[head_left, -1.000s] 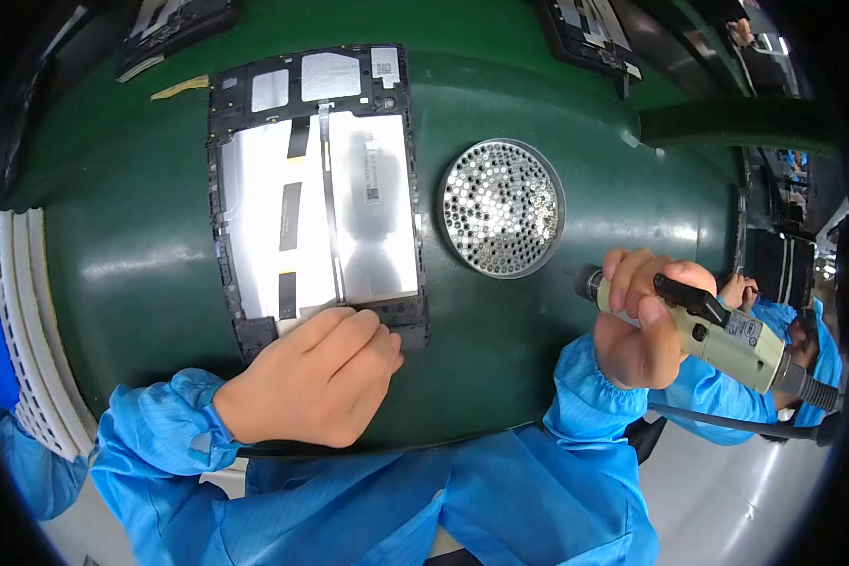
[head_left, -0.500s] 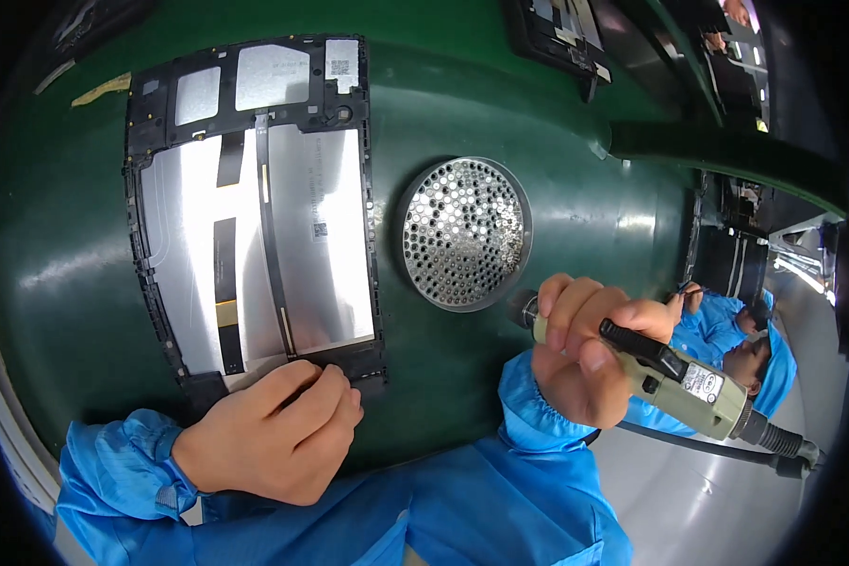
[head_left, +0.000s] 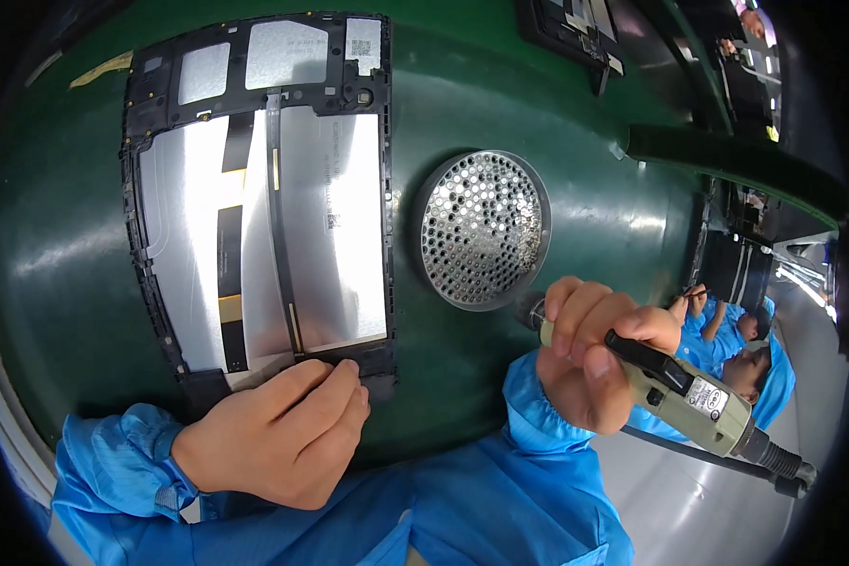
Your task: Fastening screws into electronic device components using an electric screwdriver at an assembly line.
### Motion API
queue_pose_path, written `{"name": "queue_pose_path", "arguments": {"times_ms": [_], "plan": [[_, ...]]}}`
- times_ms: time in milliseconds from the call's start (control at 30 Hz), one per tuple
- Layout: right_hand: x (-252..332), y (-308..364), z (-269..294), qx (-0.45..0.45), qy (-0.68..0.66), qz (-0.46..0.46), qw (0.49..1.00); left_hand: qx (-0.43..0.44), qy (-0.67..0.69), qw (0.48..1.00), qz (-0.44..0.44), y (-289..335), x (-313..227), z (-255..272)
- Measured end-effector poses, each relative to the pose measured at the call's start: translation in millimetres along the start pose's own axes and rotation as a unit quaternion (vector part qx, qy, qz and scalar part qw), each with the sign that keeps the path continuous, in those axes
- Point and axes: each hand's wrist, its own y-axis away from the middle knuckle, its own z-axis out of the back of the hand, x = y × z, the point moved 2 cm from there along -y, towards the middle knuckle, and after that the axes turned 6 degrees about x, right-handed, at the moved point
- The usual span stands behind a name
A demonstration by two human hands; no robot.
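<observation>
A tablet's open back, with silver metal panels and a black frame (head_left: 255, 94), lies on the green bench to the left. At its near edge, my left hand (head_left: 278, 434) has its fingers curled closed on the frame; the fingertips are partly hidden. My right hand (head_left: 594, 349) is wrapped around an olive-green electric screwdriver (head_left: 693, 406) with a black lever. The screwdriver's dark nose points left, close to the near rim of a round metal dish (head_left: 544, 193). Inside the dish is a plate full of holes, with several small silver screws gathered at its right side.
A yellowish strip (head_left: 101, 71) rests at the far left of the green bench (head_left: 66, 236). Another dark device with exposed parts (head_left: 575, 38) stands at the far right. A dark green bar (head_left: 726, 156) crosses the right side. Beyond it, people in blue clothing (head_left: 717, 330) sit along the bench.
The view has shifted a little, so the tablet's far edge and the dish appear slightly displaced. Both hands keep nearly the same pose, and the screwdriver stays in my right hand.
</observation>
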Motion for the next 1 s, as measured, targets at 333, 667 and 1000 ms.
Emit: {"name": "queue_pose_path", "arguments": {"times_ms": [333, 667, 1000], "plan": [[3.7, 5.2, -0.9, -0.046, -0.021, 0.001, 0.999, -0.012, -0.014, 1.0, 0.007, 1.1, -2.7, -0.1], [47.2, 15.0, -42.0, 0.066, -0.033, -0.001, 0.997, 0.022, 0.045, 0.996, 0.071, 4.4, -0.7, -3.7], [38.6, 17.1, -76.6, 0.117, -0.039, 0.0, 0.992, -0.033, 0.049, 0.991, 0.116, 4.7, -1.3, -4.3]]}}
